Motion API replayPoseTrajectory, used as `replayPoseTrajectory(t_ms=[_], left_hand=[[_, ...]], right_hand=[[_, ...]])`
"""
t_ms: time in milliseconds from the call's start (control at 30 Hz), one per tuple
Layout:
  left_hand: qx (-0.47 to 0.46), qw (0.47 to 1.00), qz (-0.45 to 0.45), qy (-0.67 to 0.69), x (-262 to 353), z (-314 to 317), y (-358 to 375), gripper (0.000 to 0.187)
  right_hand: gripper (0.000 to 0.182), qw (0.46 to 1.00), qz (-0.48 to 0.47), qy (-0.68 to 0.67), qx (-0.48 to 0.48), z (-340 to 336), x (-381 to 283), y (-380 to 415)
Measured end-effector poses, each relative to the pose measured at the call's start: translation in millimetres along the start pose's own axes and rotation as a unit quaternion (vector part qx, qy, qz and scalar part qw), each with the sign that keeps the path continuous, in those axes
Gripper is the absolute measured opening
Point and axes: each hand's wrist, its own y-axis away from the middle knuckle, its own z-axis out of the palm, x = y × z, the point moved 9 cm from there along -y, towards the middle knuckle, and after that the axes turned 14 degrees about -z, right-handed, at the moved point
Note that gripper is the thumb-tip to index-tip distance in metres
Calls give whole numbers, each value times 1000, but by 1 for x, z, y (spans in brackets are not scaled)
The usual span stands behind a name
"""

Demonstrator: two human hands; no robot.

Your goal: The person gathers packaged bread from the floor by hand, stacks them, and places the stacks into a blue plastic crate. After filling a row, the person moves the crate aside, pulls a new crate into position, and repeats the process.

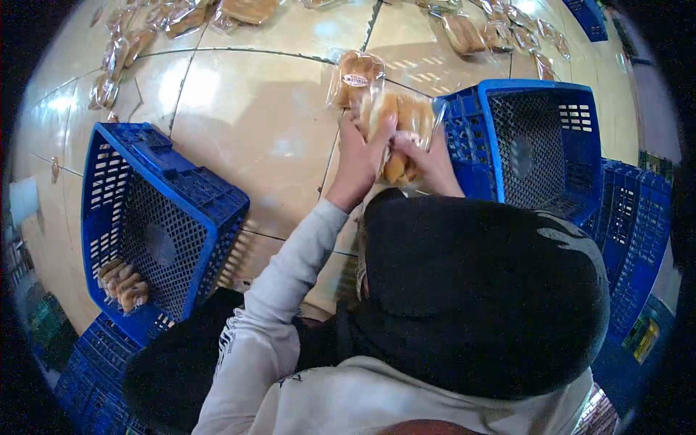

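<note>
In front of my body, my left hand [365,151] and my right hand [433,158] are closed around clear-wrapped bread rolls [415,116]. The golden tops face up between my fingers, and more bread in plastic shows below my thumbs. My left fingers press on the near side of the pack while my right hand grips it from the right. Just beyond my left hand, a wrapped bread pack [357,76] with an oval label lies on the tiled surface.
A blue crate [500,145] stands tilted at right, near my right hand. Another blue crate [206,239] at left holds a pack of small rolls [123,284]. More bagged breads [246,10] lie along the far side, with others [464,32] at the far right.
</note>
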Motion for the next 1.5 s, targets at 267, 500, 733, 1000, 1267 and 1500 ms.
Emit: replayPoseTrajectory(t_ms=[267, 500, 733, 1000, 1267, 1500], left_hand=[[3, 986, -112, -121, 100, -19, -100, 90], [-252, 944, -196, -87, 85, 18, -93, 73], [-205, 956, -183, -98, 62, -3, -79, 75], [38, 968, 67, -239, 207, -111, 74, 72], [203, 850, 226, -430, 326, -333, 349, 65], [278, 918, 196, -204, 200, -468, 488, 76]], right_hand=[[114, 996, 85, -7, 9, 28, 15, -117], [123, 976, 185, -119, -8, 33, 71, -110], [66, 920, 217, -319, -68, 67, 39, -65], [59, 949, 87, -203, -227, 170, -77, -46], [68, 828, -226, -92, -504, 400, -299, -20], [100, 644, -353, -95, -672, 615, -243, 203]])
